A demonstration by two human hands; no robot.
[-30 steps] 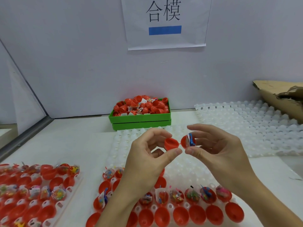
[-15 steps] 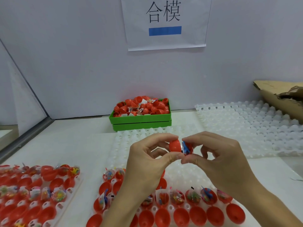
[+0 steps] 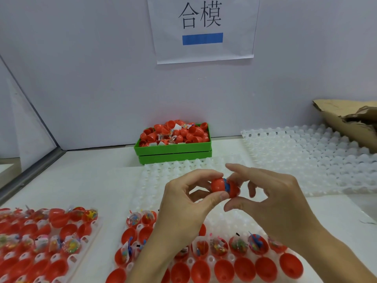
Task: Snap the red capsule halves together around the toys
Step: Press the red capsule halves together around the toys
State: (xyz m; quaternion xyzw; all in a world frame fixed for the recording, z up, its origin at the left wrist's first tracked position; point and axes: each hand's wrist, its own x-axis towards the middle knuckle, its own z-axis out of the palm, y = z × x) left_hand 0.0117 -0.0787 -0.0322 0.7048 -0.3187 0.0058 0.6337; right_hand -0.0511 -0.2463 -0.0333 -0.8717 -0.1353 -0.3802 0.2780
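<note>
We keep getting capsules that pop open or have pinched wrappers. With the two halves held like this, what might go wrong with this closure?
1. The blue toy shows in the gap between the left capsule half and the right capsule half; pressing now may pinch it in the seam.
2. The left hand and right hand grip only with fingertips, so a half might slip and fall onto the filled tray below.

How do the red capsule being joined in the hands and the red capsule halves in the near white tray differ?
The red capsule in the hands is held in the air, two halves almost joined with a blue toy showing in the gap. The red capsule halves in the near white tray sit apart, open side up. Both are glossy red plastic.
</note>
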